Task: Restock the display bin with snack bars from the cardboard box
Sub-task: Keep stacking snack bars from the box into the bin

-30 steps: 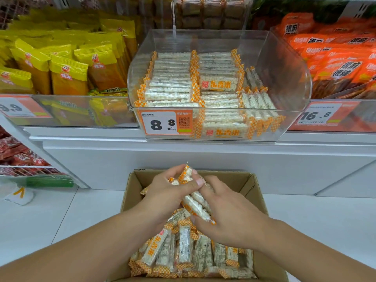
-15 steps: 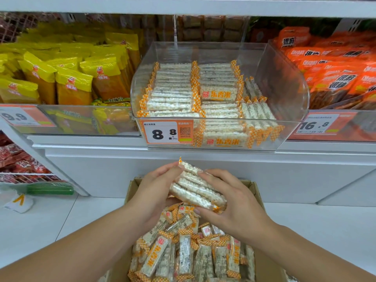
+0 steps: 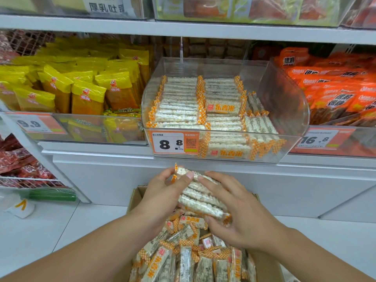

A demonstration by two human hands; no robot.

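Here, left hand and right hand clasping stacked snack bars, long axes running upper-left to lower-right

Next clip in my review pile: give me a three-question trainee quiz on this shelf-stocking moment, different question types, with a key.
1. True or false: both hands, left and right, hold one bundle of snack bars between them.
2. Multiple choice: the bundle is A) inside the display bin, B) above the cardboard box and below the bin, C) on the floor.
3. Fill in: the price tag on the front of the bin reads ____.

Key: 1 true; 2 B; 3 8.8
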